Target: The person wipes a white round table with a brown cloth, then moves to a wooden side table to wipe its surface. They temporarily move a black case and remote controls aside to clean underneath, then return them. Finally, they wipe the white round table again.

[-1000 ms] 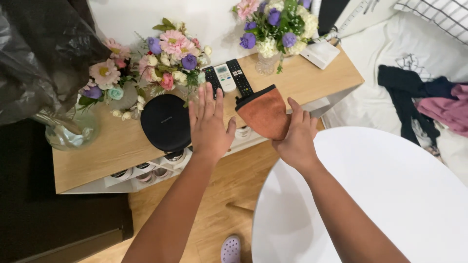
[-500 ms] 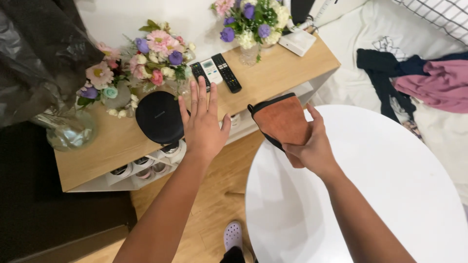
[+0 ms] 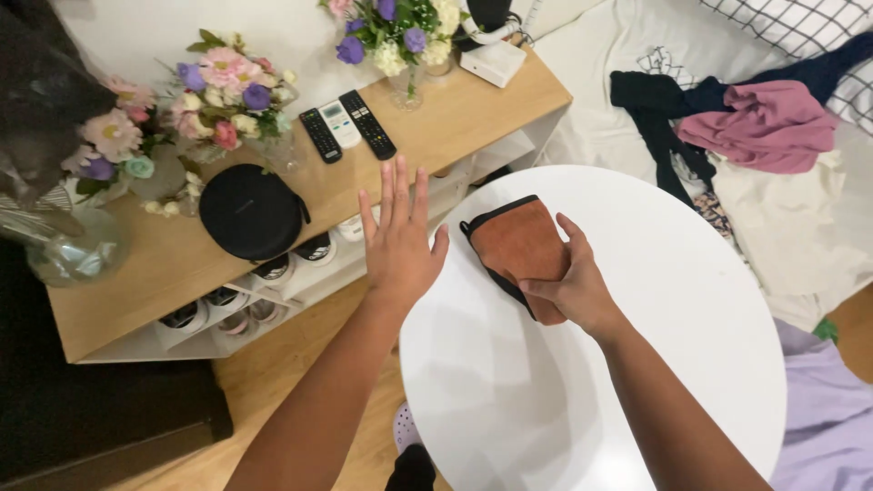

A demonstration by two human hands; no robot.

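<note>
I am watching the right hand (image 3: pixel 575 293) gripping the brown pouch (image 3: pixel 520 247) by its near end, thumb over the top and fingers hidden beneath, and holding it over the round white table (image 3: pixel 691 300); I cannot tell whether it is resting on the top or just above it. The left hand (image 3: pixel 400 244) is hovering flat with its fingers spread, holding nothing, at the table's left edge. The grip is only pinching one end, so I am judging the pouch could sag or slip free. What the pouch holds is not showing. Farther out, the wooden shelf (image 3: pixel 164 273) is carrying a closed black round case (image 3: pixel 251 211), glass vases of flowers (image 3: pixel 227 86), three remotes (image 3: pixel 346 125), and jars (image 3: pixel 273 268) sitting in its lower cubbies.
</note>
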